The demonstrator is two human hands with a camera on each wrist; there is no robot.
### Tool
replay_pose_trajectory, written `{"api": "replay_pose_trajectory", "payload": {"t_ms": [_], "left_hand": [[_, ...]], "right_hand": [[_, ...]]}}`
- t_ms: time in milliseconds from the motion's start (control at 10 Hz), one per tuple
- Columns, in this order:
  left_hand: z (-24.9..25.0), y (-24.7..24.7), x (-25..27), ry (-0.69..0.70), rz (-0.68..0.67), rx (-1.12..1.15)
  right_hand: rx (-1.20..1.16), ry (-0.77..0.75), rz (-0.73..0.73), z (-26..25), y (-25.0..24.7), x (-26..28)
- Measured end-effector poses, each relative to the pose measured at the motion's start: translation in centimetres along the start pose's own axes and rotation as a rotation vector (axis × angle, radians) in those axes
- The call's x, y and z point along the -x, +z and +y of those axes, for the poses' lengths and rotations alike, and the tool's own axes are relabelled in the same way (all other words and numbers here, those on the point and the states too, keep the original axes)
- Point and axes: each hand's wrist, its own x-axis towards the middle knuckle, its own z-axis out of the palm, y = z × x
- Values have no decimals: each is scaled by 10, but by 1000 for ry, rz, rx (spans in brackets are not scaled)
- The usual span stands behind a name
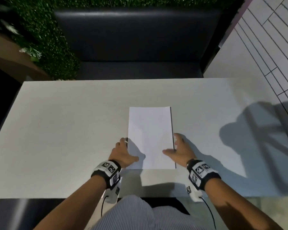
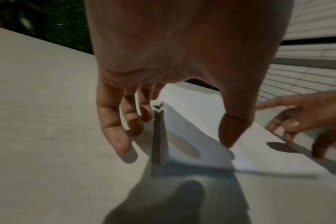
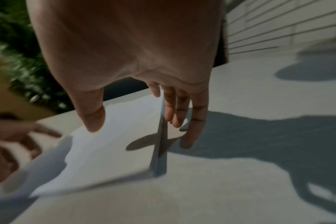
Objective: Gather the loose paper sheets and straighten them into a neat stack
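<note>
the 2 relaxed hands, left hand [image 1: 122, 152] and right hand [image 1: 181, 151], flank the paper stack [image 1: 150, 138] on the table [image 1: 65, 130], holding nothing.

- Left hand [image 1: 123, 154] – palm turned inward, fingers [image 2: 113, 133] loosely extended and pointing down, thumb [image 2: 232, 130] spread apart from them.
- Right hand [image 1: 181, 151] – mirrors it, fingers [image 3: 182, 112] straight and together, thumb [image 3: 92, 118] splayed wide.
- Both forearms reach forward, each wrist strapped.

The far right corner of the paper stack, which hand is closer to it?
Right. The right hand flanks the paper stack's right edge; the left hand flanks its left edge.
</note>
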Motion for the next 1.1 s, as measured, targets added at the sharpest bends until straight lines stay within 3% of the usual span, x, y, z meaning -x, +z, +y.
{"api": "replay_pose_trajectory", "payload": {"t_ms": [100, 200, 300, 500, 800, 1100], "left_hand": [[-8, 23, 20, 88, -50, -246], [-3, 41, 28, 128, 33, -316], [0, 47, 25, 117, 108, -212], [16, 32, -5, 100, 190, -100], [50, -6, -66, 72, 276, -140], [61, -20, -73, 43, 270, -116]], "right_hand": [[240, -65, -85, 16, 26, 21], [400, -114, 2, 14, 44, 27], [447, -122, 98, 8, 53, 22], [414, -110, 150, -12, 41, -12], [397, -88, 181, -55, 17, -81], [395, -30, 144, -73, 6, -85]]}}
